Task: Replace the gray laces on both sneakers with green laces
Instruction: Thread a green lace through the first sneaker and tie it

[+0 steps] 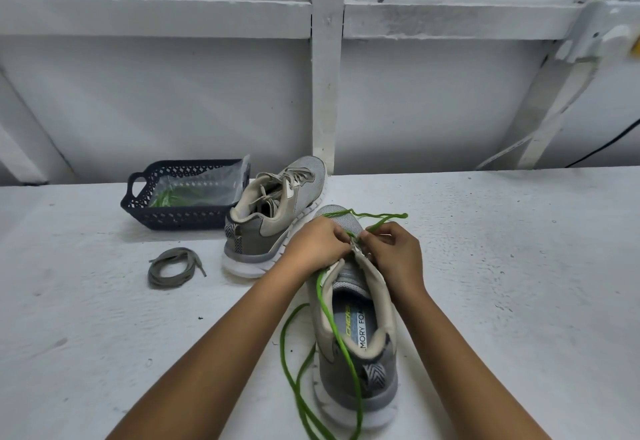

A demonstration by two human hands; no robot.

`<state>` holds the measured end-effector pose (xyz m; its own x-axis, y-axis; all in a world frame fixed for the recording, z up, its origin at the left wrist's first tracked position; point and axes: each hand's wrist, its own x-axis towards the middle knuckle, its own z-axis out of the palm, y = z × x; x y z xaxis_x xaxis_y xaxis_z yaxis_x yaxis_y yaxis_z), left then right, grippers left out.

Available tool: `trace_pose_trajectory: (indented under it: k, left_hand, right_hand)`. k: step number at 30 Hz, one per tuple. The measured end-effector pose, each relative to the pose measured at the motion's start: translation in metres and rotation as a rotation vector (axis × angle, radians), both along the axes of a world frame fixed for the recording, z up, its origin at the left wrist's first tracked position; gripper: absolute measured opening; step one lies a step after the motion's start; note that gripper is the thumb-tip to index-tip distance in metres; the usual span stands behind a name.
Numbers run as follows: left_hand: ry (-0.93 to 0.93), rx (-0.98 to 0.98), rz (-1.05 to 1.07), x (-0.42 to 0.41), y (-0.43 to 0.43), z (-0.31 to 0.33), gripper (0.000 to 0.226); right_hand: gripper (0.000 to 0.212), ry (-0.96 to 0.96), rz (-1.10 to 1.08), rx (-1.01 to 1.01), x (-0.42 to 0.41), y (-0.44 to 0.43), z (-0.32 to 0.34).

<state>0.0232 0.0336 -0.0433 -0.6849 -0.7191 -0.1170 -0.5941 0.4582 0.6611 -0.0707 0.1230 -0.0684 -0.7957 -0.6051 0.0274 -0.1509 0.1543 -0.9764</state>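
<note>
Your near sneaker [356,318] lies on the tabletop [519,266] right before you, its length running straight away from you, toe far and heel close. Your left hand [317,242] and right hand [394,252] curl their fingers at the front eyelets, pinching the green lace [341,339]; the fingers hide where it threads. Its tail is cut off at the bottom edge. The second sneaker [273,217], gray-laced, points away and rightward, near a coiled gray lace [166,283].

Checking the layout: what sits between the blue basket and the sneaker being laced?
The other sneaker, gray-laced, stands between the basket and the near sneaker, per the head view.
</note>
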Motion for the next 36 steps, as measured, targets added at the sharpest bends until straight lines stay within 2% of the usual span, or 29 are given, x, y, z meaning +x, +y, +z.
trace_pose_trajectory:
  k: [6,13,21,22,24,27,32,34,36]
  left_hand:
    - [0.015,0.01,0.01,-0.001,-0.001,-0.003,0.021]
    - [0.043,0.031,0.014,-0.001,-0.001,-0.005,0.017]
    - [0.014,0.051,0.047,-0.003,0.001,-0.002,0.014]
    - [0.0,0.055,0.053,-0.004,0.002,0.0,0.014]
    - [0.003,0.089,0.063,-0.004,0.005,0.004,0.031]
    - [0.091,0.16,0.094,-0.001,0.004,0.01,0.044]
    - [0.221,0.146,0.157,0.019,0.002,0.017,0.036]
    - [0.415,0.25,0.251,0.03,0.0,0.026,0.032]
    - [0.739,0.528,0.349,0.044,-0.005,0.037,0.029]
  right_hand:
    - [0.013,-0.004,-0.022,-0.033,0.002,0.002,-0.005]
    - [0.018,0.059,0.039,0.038,0.001,0.0,-0.004]
    - [0.016,0.004,0.134,0.139,0.001,-0.006,0.007]
    - [0.018,0.004,0.133,0.148,0.0,-0.007,0.008]
    - [0.017,-0.019,0.112,0.163,-0.001,-0.009,0.009]
    - [0.011,-0.071,0.072,0.175,-0.002,-0.011,0.009]
    - [0.014,-0.121,0.023,0.16,-0.003,-0.013,0.005]
    - [0.014,-0.164,0.018,0.135,-0.003,-0.012,0.005]
    - [0.013,-0.208,0.005,0.102,-0.003,-0.011,0.005]
